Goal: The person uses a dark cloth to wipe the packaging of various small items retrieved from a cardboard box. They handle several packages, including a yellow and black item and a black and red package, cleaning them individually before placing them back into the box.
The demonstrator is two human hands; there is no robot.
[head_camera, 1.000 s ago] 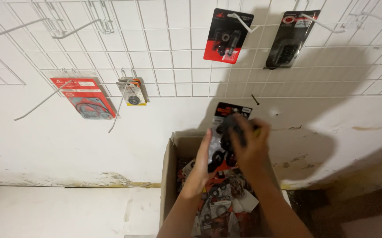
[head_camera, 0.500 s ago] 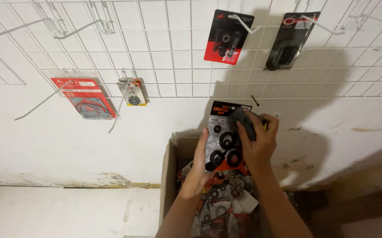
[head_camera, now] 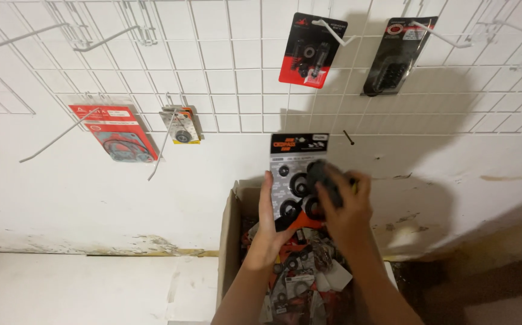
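Note:
My left hand (head_camera: pixel 268 224) holds up a flat grey-and-black blister pack (head_camera: pixel 297 174) of black rubber rings, gripping its left edge and bottom. My right hand (head_camera: pixel 345 210) is closed around a dark object (head_camera: pixel 326 180) pressed against the front right of that pack; what it is I cannot tell. Both hands are raised above an open cardboard box (head_camera: pixel 229 229) filled with several similar packets.
A white wire grid panel (head_camera: pixel 225 66) with metal hooks covers the wall. On it hang a red-and-black pack (head_camera: pixel 312 51), a black pack (head_camera: pixel 396 55), a red gasket pack (head_camera: pixel 115 132) and a small pack (head_camera: pixel 181 125). A white surface (head_camera: pixel 80 289) lies lower left.
Both hands lifted the blister pack higher and tilted it upright, so its printed front now faces me. My right hand shifted from its top to its right side.

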